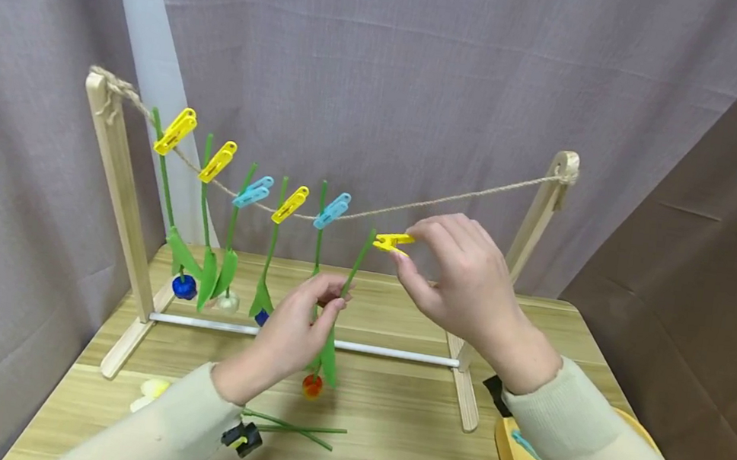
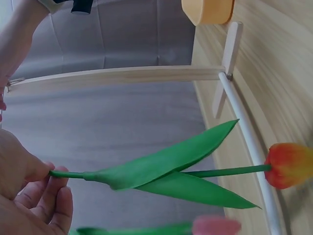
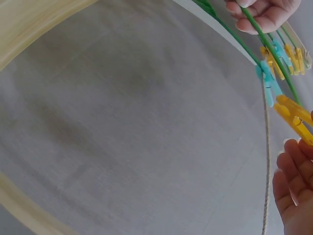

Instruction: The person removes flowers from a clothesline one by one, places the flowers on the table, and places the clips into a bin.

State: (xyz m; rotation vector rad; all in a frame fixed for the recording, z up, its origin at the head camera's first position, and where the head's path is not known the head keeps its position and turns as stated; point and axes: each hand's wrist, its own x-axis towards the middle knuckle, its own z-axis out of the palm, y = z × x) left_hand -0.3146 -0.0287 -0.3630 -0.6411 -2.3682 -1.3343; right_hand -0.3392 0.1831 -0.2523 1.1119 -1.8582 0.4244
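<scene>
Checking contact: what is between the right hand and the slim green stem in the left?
The head view shows a yellow plastic clothespin in the right hand.

Held stem [image 1: 359,260] partly behind left hand [image 1: 298,326] (1 pink flower [image 2: 216,226] blurry, left wrist view).

Grey-mauve curtain [image 1: 392,95] fabric fills the background, hanging in soft vertical folds with a faint horizontal crease across it. Toward the left, a white strip [image 1: 153,19] slants down to behind the desk [image 1: 413,427]. On the right hangs a darker brown cloth [image 1: 704,248], creased into panels and meeting the grey along a diagonal edge. The desk has pale, banded wood grain and a rounded far right corner. The light is soft.
</scene>
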